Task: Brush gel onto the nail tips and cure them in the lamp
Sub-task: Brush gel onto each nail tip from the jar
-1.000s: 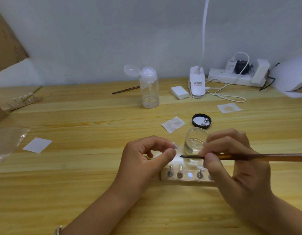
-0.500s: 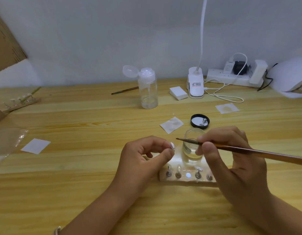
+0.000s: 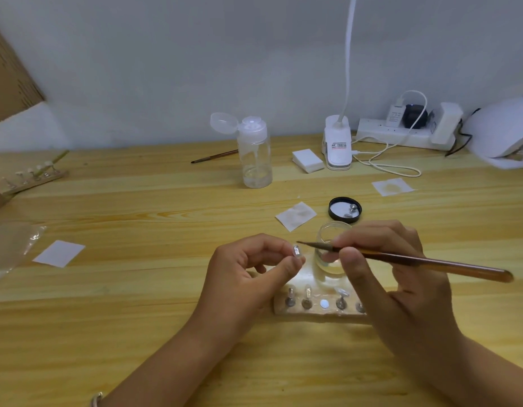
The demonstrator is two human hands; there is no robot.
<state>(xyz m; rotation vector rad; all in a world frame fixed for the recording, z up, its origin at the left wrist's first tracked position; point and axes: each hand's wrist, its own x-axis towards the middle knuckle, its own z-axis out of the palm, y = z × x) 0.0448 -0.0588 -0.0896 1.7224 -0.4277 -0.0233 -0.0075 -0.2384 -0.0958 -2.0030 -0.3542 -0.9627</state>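
Observation:
My left hand [image 3: 251,271] pinches a small clear nail tip [image 3: 297,250] between thumb and forefinger, raised above the table. My right hand [image 3: 392,277] grips a brown brush [image 3: 424,261]; its dark bristle end points left and sits just right of the nail tip. Behind the brush stands a small clear glass jar [image 3: 327,254] of gel. In front of the hands lies a wooden holder [image 3: 319,306] with several nail tips on metal stands; my right hand hides its right end. The white curing lamp [image 3: 501,133] sits at the far right edge.
The jar's black lid [image 3: 344,209] lies behind it. White wipes [image 3: 295,215] lie around the table. A clear pump bottle [image 3: 254,151], a second brush [image 3: 214,156], a white desk lamp base [image 3: 338,146] and a power strip [image 3: 401,132] stand at the back. Another holder [image 3: 31,176] sits far left.
My right hand lifted the brush from low near the holder up toward the nail tip. My left hand raised the nail tip slightly and turned it toward the brush.

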